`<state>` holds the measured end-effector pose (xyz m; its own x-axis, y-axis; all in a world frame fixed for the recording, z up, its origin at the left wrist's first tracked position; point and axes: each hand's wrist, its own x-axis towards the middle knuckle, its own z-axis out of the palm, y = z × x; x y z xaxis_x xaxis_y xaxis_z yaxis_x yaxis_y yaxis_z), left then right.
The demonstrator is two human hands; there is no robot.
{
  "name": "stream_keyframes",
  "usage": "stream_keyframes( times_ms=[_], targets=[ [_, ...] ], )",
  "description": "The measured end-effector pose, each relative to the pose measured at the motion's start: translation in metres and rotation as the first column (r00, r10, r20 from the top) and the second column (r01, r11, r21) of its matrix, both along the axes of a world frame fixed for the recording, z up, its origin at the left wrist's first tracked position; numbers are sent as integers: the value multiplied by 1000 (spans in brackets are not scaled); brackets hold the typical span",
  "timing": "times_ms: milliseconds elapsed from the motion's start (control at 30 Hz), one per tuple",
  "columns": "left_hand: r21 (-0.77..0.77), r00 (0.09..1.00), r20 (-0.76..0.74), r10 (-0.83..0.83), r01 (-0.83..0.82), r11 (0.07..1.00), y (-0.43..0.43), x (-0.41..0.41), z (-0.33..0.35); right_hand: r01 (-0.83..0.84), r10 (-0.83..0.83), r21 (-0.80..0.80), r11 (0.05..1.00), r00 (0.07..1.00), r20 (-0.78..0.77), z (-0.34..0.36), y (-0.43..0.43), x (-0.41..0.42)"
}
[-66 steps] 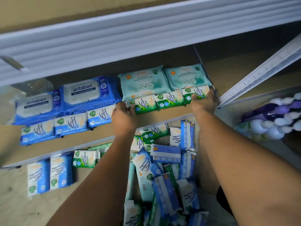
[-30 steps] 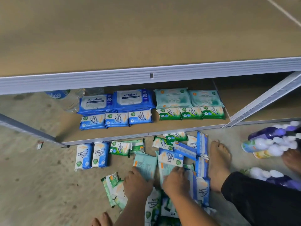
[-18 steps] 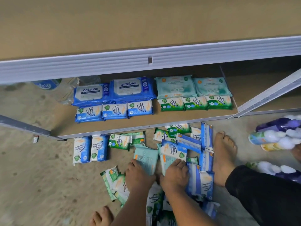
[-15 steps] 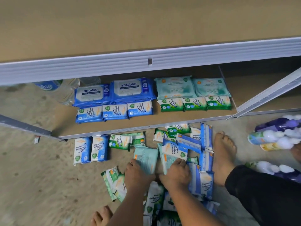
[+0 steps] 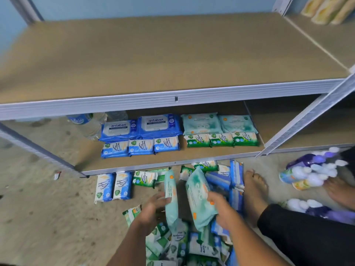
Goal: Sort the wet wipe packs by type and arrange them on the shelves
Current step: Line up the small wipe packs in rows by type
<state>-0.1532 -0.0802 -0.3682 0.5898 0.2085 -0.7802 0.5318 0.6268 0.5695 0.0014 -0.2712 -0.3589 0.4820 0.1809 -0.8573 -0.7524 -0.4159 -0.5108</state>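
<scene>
1. Upper shelf (image 5: 172,54), broad and tan, over the lower shelf (image 5: 192,156).
2. On the lower shelf, at the back: two blue antabax packs (image 5: 142,127), then two teal packs (image 5: 219,123) to their right; in front, small blue packs (image 5: 141,147) and small green packs (image 5: 221,140).
3. On the floor (image 5: 48,217), before the shelf: loose pile (image 5: 192,244) (blue, green, white mixed).
4. Grips a teal pack (image 5: 170,194) in the left hand (image 5: 151,210), edge-up above the pile.
5. Grips a second teal pack (image 5: 198,198) in the right hand (image 5: 222,210), just beside the first.

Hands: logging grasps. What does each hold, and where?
Left hand grips the left teal pack at its left edge; right hand grips the right teal pack at its right edge.
</scene>
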Motion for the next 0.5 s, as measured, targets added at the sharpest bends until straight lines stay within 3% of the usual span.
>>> stream_keyframes(
  times_ms=[133,233,333,400,500],
  targets=[
    [-312,987,112,116,-76,947,-6,-20,12,198,-175,151,968,972,-156,31,-21,-14],
    [-469,976,55,212,-162,868,-19,-35,19,247,-203,193,950,954,-222,30,-40,-19],
    [-551,968,-50,247,-233,802,-32,-47,17,135,-127,39,990,978,-168,11,-55,-27],
    [-559,971,-71,227,-227,797,-39,-53,17,-37,27,-105,994,995,-95,2,-62,-32],
    [-531,976,-84,200,-214,820,-44,-62,17,-334,362,-309,891,931,38,3,-64,-33]
  ],
)
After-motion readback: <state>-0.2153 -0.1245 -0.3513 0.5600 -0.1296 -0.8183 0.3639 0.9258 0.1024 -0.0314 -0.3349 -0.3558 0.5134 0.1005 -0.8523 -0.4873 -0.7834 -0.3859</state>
